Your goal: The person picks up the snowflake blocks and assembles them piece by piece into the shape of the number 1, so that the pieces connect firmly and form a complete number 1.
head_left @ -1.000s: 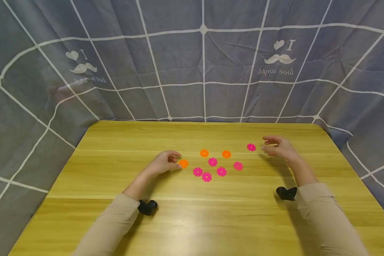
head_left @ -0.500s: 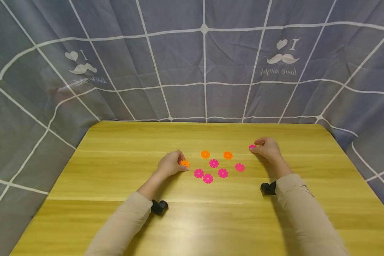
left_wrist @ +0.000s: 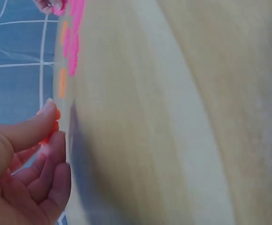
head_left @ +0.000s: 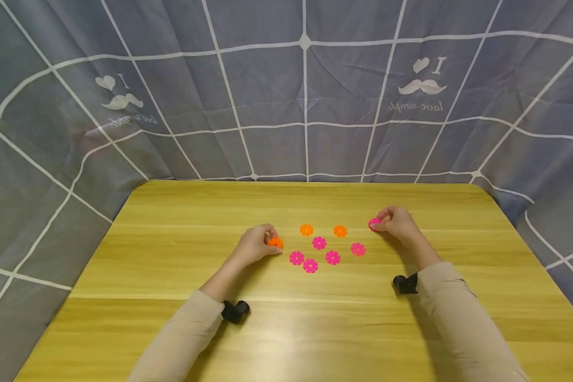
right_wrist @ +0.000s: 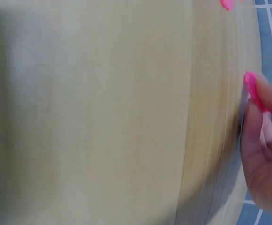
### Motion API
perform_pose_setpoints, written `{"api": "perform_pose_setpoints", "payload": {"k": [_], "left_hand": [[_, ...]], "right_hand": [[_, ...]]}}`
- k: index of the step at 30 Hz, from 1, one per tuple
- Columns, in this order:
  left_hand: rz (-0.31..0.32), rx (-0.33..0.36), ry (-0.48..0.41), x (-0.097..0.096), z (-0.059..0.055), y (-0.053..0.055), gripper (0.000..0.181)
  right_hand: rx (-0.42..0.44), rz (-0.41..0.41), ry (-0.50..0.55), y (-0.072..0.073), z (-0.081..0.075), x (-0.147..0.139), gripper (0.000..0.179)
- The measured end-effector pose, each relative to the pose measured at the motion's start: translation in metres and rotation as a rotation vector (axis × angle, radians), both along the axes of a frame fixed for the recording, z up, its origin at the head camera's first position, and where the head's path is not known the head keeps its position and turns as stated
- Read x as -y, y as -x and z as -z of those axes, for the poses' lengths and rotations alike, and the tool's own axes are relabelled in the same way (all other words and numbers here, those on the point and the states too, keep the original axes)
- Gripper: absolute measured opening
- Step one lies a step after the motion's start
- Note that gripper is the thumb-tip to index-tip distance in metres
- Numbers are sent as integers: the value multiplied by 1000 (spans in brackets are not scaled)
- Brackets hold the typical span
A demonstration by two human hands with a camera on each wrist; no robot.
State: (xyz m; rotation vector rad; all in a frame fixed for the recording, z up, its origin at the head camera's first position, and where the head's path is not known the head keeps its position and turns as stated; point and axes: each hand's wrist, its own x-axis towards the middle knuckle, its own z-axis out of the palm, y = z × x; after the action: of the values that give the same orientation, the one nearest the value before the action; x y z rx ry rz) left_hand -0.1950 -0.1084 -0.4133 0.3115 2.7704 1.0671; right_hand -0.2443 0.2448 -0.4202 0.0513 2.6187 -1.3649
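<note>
In the head view my left hand [head_left: 255,245] pinches an orange notched disc [head_left: 275,242] between thumb and fingers, left of the other discs. The left wrist view shows the thumb over this orange disc [left_wrist: 56,125], fingers curled behind it. At the right, my right hand [head_left: 397,223] pinches a pink notched disc [head_left: 374,224] by its edge. Seen from the right wrist, that pink disc [right_wrist: 253,91] stands tilted between thumb and finger. Two more orange discs, one [head_left: 306,229] and another [head_left: 340,231], lie flat between the hands, with several pink discs [head_left: 332,258] nearer the front.
The discs lie on a wooden table [head_left: 286,318] with a yellowish grain. A grey-blue curtain [head_left: 267,95] with white lines hangs at the back and both sides. Black wrist-worn devices, left [head_left: 236,312] and right [head_left: 405,284], jut out inward from the sleeves.
Both hands have moved inward and taken hold of discs: the left hand an orange one, the right hand a pink one. In the last half second, both discs have tilted slightly.
</note>
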Motion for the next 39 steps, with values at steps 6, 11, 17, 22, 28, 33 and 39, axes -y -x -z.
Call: {"api": "perform_pose_setpoints", "payload": {"k": [6, 11, 17, 22, 28, 33, 39], "left_hand": [[1, 21, -116, -5, -3, -5, 24], [31, 9, -182, -16, -3, -12, 22], [79, 109, -374, -29, -6, -20, 22], [81, 278, -609, -37, -20, -33, 24], [72, 358, -726, -40, -29, -43, 25], [62, 397, -715, -40, -33, -48, 25], [75, 372, -683, -38, -33, -53, 25]], "right_hand": [[73, -28, 265, -6, -3, 5, 27], [83, -53, 306, -15, -10, 16, 37], [77, -125, 335, -32, -20, 39, 29], [39, -216, 375, -54, -31, 64, 19], [-22, -289, 421, -75, -45, 86, 18], [-67, -322, 422, -83, -48, 92, 16], [-150, -404, 366, -92, -48, 97, 13]]}}
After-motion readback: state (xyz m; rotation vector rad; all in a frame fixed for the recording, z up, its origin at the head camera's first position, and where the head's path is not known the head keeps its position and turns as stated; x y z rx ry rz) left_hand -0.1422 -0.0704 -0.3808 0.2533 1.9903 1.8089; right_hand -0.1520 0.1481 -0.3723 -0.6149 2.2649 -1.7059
